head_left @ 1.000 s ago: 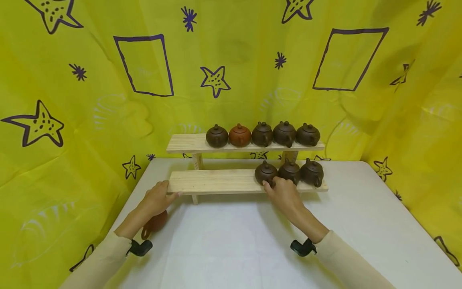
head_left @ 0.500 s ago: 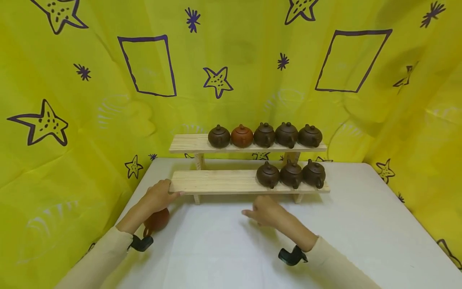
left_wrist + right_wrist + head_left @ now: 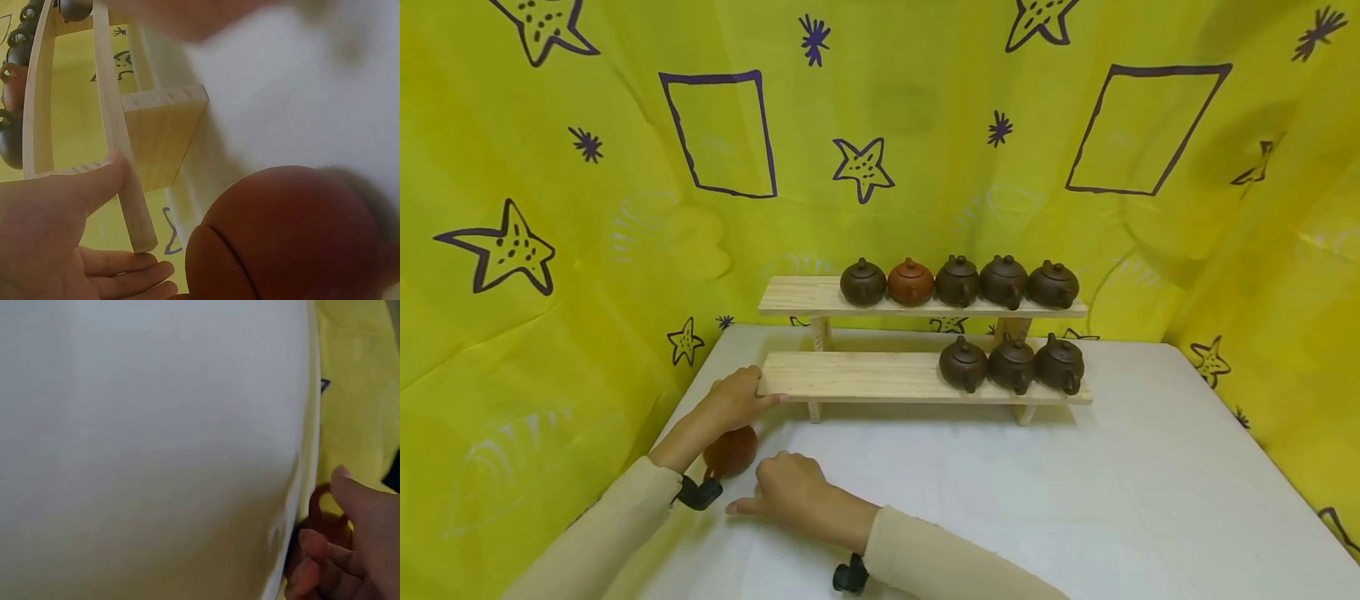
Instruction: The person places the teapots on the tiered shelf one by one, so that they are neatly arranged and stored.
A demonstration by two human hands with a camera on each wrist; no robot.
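Observation:
My left hand (image 3: pixel 733 404) holds the left end of a two-tier wooden shelf (image 3: pixel 850 375) at its lower board. In the left wrist view, the thumb (image 3: pixel 103 178) lies on the board's front edge and the fingers reach past its end. A reddish-brown teapot (image 3: pixel 734 452) sits on the table below that hand, partly behind the wrist. My right hand (image 3: pixel 793 496) is just right of this teapot, thumb spread from the loosely bent fingers. In the right wrist view, its thumb and fingers (image 3: pixel 314 547) overlap the teapot's looped handle (image 3: pixel 316 499).
Several teapots line the upper board (image 3: pixel 801 293): dark brown ones and an orange-brown teapot (image 3: pixel 911 283). Three dark teapots, including one (image 3: pixel 963 364) nearest the middle, stand on the lower board's right half. Yellow patterned cloth (image 3: pixel 925 100) surrounds the white table (image 3: pixel 1000 492).
My right hand has let go of a dark teapot on the lower board and moved left and nearer, to beside the reddish teapot. My left hand has stayed at the shelf's end.

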